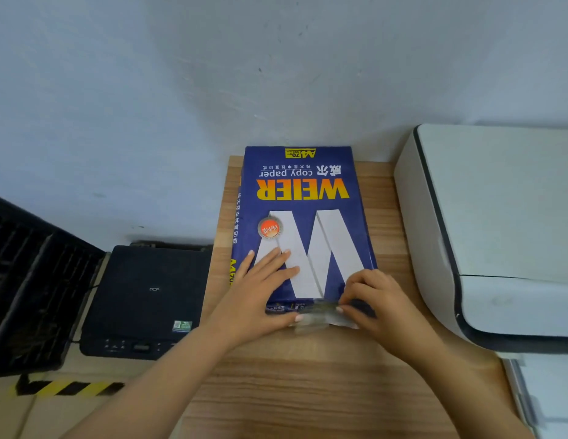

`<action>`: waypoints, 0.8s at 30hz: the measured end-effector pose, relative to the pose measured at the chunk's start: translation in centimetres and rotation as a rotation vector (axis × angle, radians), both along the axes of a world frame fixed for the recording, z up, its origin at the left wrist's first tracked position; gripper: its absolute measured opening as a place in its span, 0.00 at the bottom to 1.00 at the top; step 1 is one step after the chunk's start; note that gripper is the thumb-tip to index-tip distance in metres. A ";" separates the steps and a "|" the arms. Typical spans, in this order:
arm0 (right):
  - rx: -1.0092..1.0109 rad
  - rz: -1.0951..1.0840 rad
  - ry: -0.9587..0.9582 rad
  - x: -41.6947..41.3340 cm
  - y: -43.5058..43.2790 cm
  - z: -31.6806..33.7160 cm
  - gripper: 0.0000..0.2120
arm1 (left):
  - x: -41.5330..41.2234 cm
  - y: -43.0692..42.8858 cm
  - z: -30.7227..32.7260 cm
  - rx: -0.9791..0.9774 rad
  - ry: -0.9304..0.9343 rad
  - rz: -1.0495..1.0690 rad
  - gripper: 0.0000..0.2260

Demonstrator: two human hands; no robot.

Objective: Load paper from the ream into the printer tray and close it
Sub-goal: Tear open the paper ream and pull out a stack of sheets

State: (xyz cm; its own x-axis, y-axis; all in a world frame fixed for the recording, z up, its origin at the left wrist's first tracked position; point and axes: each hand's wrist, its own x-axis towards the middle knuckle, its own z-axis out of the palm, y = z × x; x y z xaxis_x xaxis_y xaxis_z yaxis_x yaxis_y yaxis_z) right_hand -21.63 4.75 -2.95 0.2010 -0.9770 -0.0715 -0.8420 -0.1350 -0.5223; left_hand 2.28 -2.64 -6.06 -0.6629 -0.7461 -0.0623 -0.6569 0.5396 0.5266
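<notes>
Lying flat on the wooden table (308, 375), the blue ream (303, 217) sits just left of the white printer (498, 217), its far end against the wall. On the ream's near left corner, the left hand (263, 289) presses with fingers spread flat. At its near edge, the right hand (371, 299) pinches the wrapper flap (320, 315).

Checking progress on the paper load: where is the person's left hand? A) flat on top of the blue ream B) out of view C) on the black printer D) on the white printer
A: the left hand lies palm-down on the blue ream, while the right hand works at the wrapper's near end.
</notes>
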 end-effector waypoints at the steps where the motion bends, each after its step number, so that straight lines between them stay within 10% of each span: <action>1: 0.006 -0.004 -0.014 0.0 0.0 0.1 0.06 | 0.1 0.2 0.2 0.005 0.007 0.010 0.31; 17: -0.173 -0.228 -0.240 0.9 0.1 -0.1 0.05 | 0.0 0.4 1.4 0.000 0.015 0.118 0.20; 24: -0.305 0.058 0.051 1.1 0.4 -2.7 0.05 | -1.2 0.4 3.3 0.077 -0.074 0.275 0.16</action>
